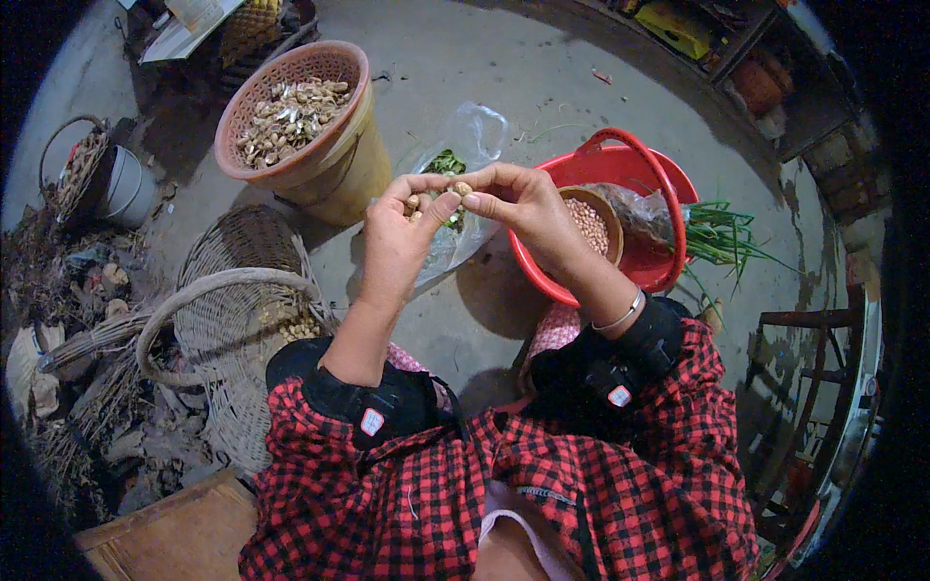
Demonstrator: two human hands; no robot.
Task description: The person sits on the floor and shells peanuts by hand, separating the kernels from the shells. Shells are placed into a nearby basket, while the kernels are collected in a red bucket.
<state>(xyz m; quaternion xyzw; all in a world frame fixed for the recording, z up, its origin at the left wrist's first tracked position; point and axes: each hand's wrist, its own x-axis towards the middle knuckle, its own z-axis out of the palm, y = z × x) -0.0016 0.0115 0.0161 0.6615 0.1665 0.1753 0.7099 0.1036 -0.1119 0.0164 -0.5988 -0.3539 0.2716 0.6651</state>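
Note:
My left hand (398, 231) curls around several unshelled peanuts (412, 203) in its palm. At the fingertips, my right hand (534, 207) pinches a single peanut (462, 188), and my left thumb meets it there. Below the hands a clear plastic bag (465, 247) lies on the floor with green leafy scraps (445, 161) in it. Beside my right wrist is a bowl (615, 226) of shelled peanut kernels (587, 224), resting in a red plastic basket (672, 171). A wicker basket (232, 319) with some unshelled peanuts (299, 327) stands near my left forearm.
A pink perforated basket (231, 145) full of peanut shells (290, 120) sits on a yellowish bucket (356, 167). Green onions (726, 236) stick out of the red basket. Dry brushwood (87, 428) lies at left, shelves (748, 43) stand at upper right, and a dark stool-like frame (806, 319) at right.

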